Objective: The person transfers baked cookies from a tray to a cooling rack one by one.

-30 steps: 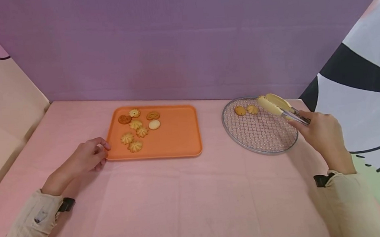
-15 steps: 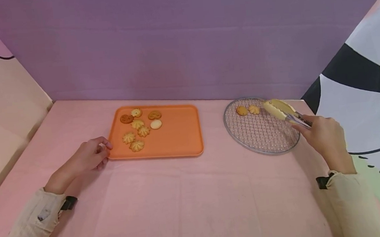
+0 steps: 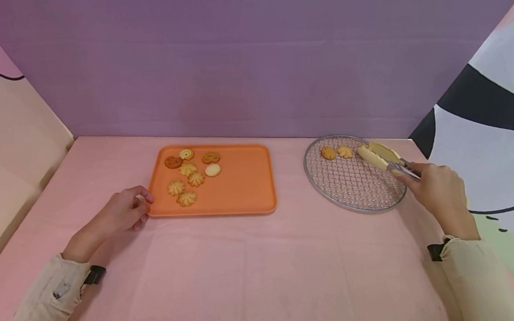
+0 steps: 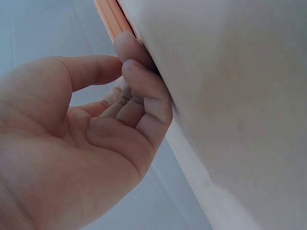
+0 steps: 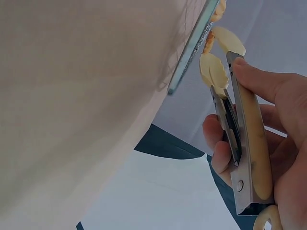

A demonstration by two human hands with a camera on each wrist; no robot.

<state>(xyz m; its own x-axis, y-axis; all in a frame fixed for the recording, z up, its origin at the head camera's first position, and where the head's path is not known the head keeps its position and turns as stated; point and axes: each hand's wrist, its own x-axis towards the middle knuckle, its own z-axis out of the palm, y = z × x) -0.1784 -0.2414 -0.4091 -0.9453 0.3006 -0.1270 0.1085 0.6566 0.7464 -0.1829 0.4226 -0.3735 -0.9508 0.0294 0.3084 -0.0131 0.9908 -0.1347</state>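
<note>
Right hand (image 3: 442,191) grips the tongs (image 5: 249,139); left hand (image 3: 119,211) loosely touches the tray (image 3: 238,189). I'd set the cookie (image 5: 208,43) flat before loosening.

Not one readable text, label, brand, number or sign: none on the tray (image 3: 245,181), none on the rack (image 3: 354,188) right of the tray, none on the tongs (image 3: 373,158) farther right. On the sleeve (image 3: 38,314) left of the tray, a grey mark (image 3: 62,289), too small to make out.
</note>
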